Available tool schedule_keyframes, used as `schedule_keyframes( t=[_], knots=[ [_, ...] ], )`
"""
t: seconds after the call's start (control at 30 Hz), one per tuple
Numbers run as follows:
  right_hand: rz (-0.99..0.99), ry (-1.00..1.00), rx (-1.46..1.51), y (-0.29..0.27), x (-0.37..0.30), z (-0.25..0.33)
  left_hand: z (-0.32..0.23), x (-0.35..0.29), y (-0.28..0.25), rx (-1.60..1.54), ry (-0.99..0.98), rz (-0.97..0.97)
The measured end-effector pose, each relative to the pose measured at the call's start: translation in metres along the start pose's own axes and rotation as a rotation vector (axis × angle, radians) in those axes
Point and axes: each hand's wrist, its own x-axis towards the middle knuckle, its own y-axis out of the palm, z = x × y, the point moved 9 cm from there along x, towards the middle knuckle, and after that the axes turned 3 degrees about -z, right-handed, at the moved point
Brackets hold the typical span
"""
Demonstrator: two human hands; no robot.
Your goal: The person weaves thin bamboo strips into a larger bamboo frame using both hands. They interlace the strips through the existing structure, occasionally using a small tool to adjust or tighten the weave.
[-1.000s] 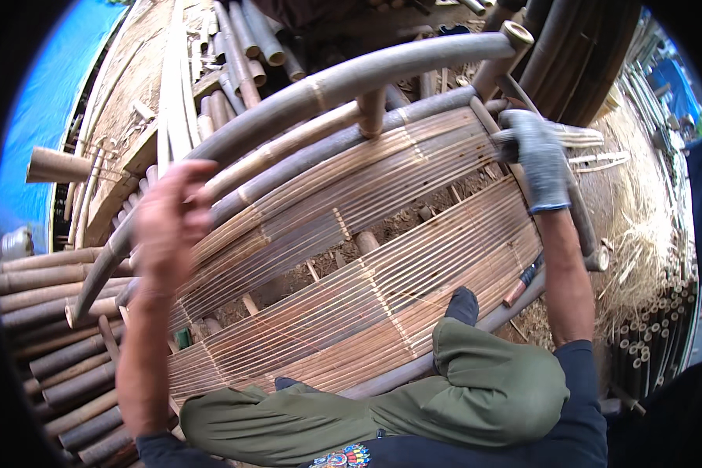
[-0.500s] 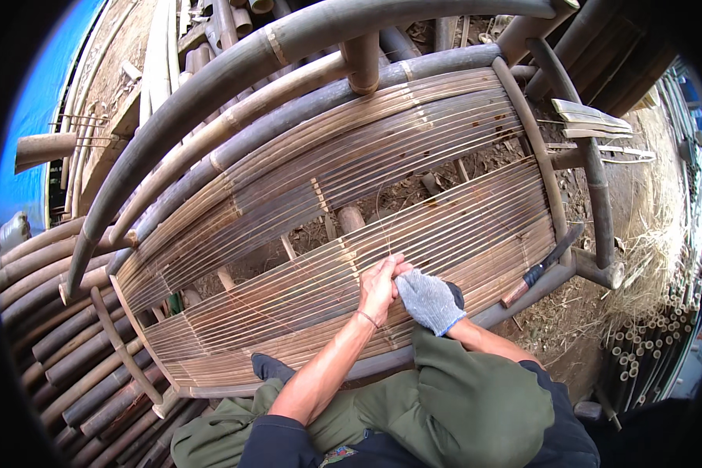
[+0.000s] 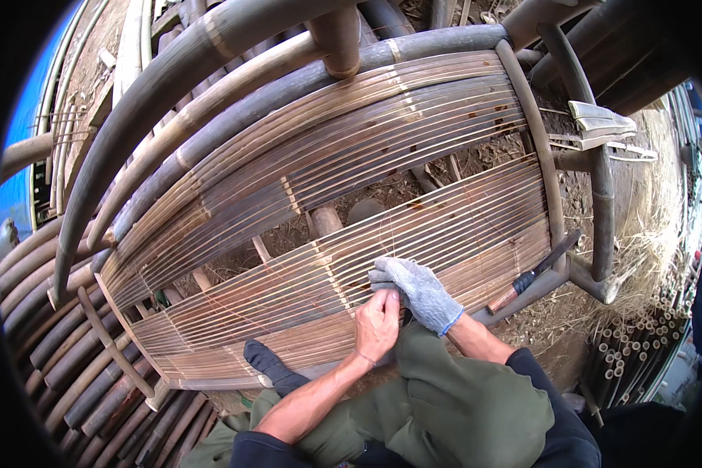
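Observation:
Both my hands are together over the front edge of a bamboo bench seat [image 3: 444,238] made of long thin slats. My bare left hand [image 3: 377,324] is closed in a pinch, thumb up, just below the glove. My right hand [image 3: 421,292], in a grey knitted glove, has its fingers curled above the left fingertips. What either hand grips is hidden between them. A thin reddish-brown strand [image 3: 392,240] stands up from the slats just beyond the glove. More fine strands cross the slats. A gap runs along the seat's middle.
A knife with dark blade and wooden handle [image 3: 526,282] lies on the front rail at right. The curved bamboo backrest [image 3: 203,47] rises at the far side. Dark bamboo poles [image 3: 93,374] lie at left, cut bamboo ends [image 3: 628,343] at right. My foot [image 3: 273,365] rests by the front rail.
My gloved hand has moved up and left over the bare fingertips, and my left hand has dropped lower. The strand no longer visibly runs into my left fingers. The view has shifted slightly.

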Motion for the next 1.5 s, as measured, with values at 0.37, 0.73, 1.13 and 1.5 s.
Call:
schedule_keyframes(
  t=[0.37,0.73,1.13,1.5],
  knots=[
    [-0.073,-0.187,-0.309,-0.027,-0.032,0.027,-0.021,0.017,-0.03,0.06,0.223,-0.08],
    [-0.028,-0.298,-0.546,-0.021,-0.076,0.0,-0.021,0.04,0.063,-0.848,-0.467,0.399],
    [0.163,-0.418,-0.845,-0.01,-0.097,-0.017,-0.01,0.046,0.065,-0.976,-0.523,0.383],
    [-0.359,-0.182,-0.36,-0.068,-0.059,-0.023,0.019,0.016,0.071,-0.524,-0.24,0.251]
  ],
)
